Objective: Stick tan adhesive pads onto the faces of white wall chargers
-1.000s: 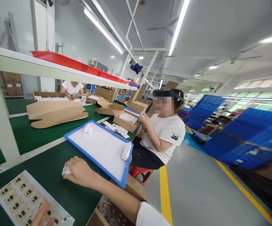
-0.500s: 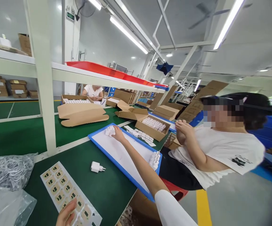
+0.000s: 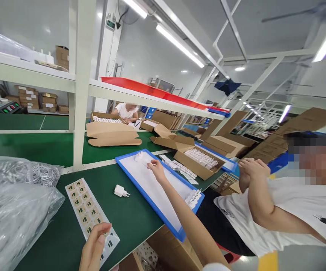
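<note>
My left hand (image 3: 95, 244) hovers over the lower part of a label sheet (image 3: 84, 203), its index finger and thumb curled but apart. Rows of beige labels fill the upper sheet; its lower end is bare white with dark marks. My right hand (image 3: 156, 170) is above a white, blue-rimmed tray (image 3: 154, 192), fingers loosely bent and apart, with nothing plainly in them. Just beyond its fingertips, white charger plugs (image 3: 140, 157) stand blurred in the tray's far corner. More plugs (image 3: 192, 198) line the near right end. A single charger plug (image 3: 121, 191) lies on the green table between my hands.
Clear bags of white cables (image 3: 19, 203) lie at left. A shelf post (image 3: 81, 94) rises behind the table. Beyond the tray are white pieces (image 3: 178, 167) and an open carton of plugs (image 3: 202, 158). A co-worker (image 3: 264, 210) sits close at right.
My right hand has drawn back from the plugs in the tray's far corner, leaving them there. My left hand has risen slightly and its fingers have curled. The view has swung left.
</note>
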Motion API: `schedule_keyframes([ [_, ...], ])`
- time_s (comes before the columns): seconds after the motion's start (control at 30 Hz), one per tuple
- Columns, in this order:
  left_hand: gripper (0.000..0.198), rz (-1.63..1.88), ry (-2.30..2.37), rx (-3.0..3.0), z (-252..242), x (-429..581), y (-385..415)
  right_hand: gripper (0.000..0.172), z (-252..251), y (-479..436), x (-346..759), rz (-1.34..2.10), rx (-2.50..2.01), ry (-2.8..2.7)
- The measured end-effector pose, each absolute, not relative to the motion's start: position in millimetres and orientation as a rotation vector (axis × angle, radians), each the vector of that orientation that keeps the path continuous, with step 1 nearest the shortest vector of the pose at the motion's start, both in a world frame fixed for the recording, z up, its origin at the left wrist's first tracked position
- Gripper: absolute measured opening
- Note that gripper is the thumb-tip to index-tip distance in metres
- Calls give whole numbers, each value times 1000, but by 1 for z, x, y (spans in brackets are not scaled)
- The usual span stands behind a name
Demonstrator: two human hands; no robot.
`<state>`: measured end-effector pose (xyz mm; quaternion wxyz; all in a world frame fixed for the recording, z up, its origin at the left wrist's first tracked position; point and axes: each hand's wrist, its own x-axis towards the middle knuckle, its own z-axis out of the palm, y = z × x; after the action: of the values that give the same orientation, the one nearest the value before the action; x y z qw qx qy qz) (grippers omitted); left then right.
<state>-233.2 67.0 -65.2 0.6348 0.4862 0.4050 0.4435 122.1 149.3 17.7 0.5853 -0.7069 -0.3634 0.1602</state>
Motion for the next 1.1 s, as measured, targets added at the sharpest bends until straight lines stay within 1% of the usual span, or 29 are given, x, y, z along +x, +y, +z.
schedule_keyframes([
  [0.07, 59, 1055, 856, 1159, -57, -231, 62, 41, 27, 125, 80, 516, -1463, -897],
  [0.1, 61, 1095, 812, 1189, -50, -230, 59, 50, 30, 111, 55, 604, -1369, -931],
  [0.17, 71, 1202, 722, 1263, -32, -227, 54, 66, 34, 82, 1, 791, -1211, -993],
  [0.23, 82, 1289, 653, 1348, -11, -227, 50, 67, 36, 57, -51, 1020, -1060, -1036],
  [0.27, 82, 1330, 620, 1389, 0, -228, 48, 65, 36, 48, -73, 1212, -913, -1028],
  [0.3, 77, 1384, 595, 1428, 9, -232, 47, 63, 36, 43, -92, 1366, -806, -1014],
  [0.37, 56, 1517, 589, 1496, 23, -245, 44, 59, 35, 41, -119, 1585, -678, -1021],
  [0.43, 38, 1628, 671, 1548, 29, -265, 39, 55, 35, 52, -135, 1635, -681, -1141],
  [0.5, 34, 1679, 823, 1572, 27, -290, 29, 45, 40, 73, -148, 1581, -676, -1358],
  [0.57, 36, 1736, 1011, 1495, 19, -315, 15, 32, 48, 99, -169, 1368, -720, -1732],
  [0.6, 36, 1777, 1094, 1401, 15, -326, 8, 29, 53, 113, -183, 1209, -772, -1970],
  [0.67, 33, 1855, 1188, 1166, 9, -344, -4, 31, 57, 141, -221, 844, -902, -2430],
  [0.7, 31, 1880, 1191, 1074, 8, -351, -7, 26, 57, 156, -242, 786, -947, -2553],
  [0.77, 30, 1902, 1157, 992, 8, -360, -11, 19, 51, 183, -284, 745, -1039, -2650],
  [0.8, 30, 1911, 1138, 975, 9, -363, -11, 19, 46, 195, -301, 725, -1096, -2671],
  [0.9, 35, 1950, 1096, 911, 12, -367, -9, 26, 28, 220, -333, 655, -1248, -2691],
  [1.1, 44, 1880, 1115, 854, 9, -371, -4, 28, 4, 230, -322, 649, -1356, -2589],
])
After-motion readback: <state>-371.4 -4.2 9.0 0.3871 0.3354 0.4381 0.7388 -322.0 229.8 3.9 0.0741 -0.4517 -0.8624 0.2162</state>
